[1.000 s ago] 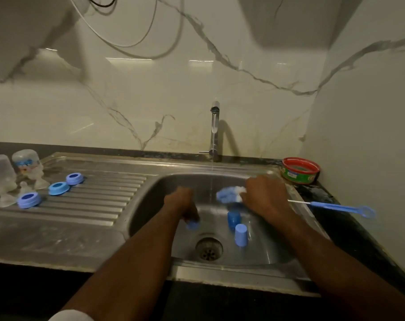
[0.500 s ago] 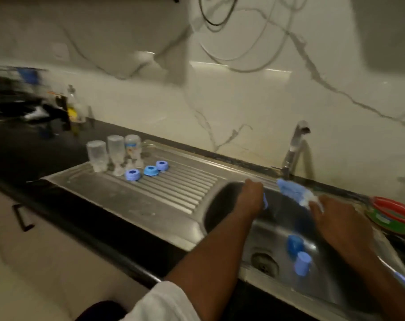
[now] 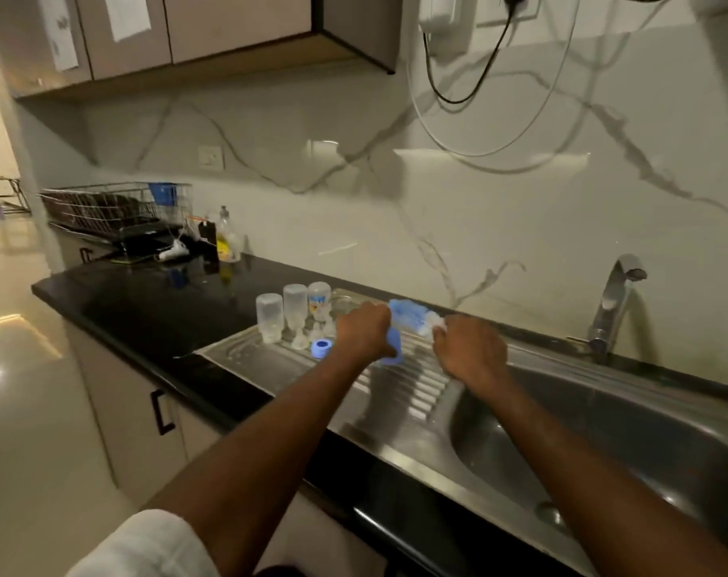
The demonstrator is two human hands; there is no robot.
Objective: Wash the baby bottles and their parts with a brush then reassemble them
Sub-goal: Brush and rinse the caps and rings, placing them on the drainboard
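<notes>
The left hand [image 3: 364, 331] was over the ridged draining board [image 3: 395, 389], beside the sink [image 3: 603, 431]. Its fingers were curled round a small blue cap [image 3: 393, 347], and the cap's bottom edge was at the board or just above it; I could not tell which. The right hand [image 3: 470, 351] was just beside it, and its fingers gripped the brush [image 3: 412, 315]. The fluffy blue and white end of the brush stuck out between the two hands, above the cap.

Behind the left hand, three clear baby bottles [image 3: 294, 306] stood upside down in a row on the board. Small clear teats [image 3: 299, 341] sat near them. A blue ring [image 3: 321, 348] lay just beside the left hand.

Things could go wrong here, I think. The cap looked wet, so it could slip out of the fingers and roll down the ridges into the sink. The left hand was very near the bottles. A bump from the hand or the brush could knock them over like pins, and they could roll onto the black desk [image 3: 166, 310] or fall to the floor. Then they would need washing again. The brush could also drip dirty water on the clean parts. The blue ring could get pushed off the board by the wrist. The picture was blurry, so small parts were hard to see.
</notes>
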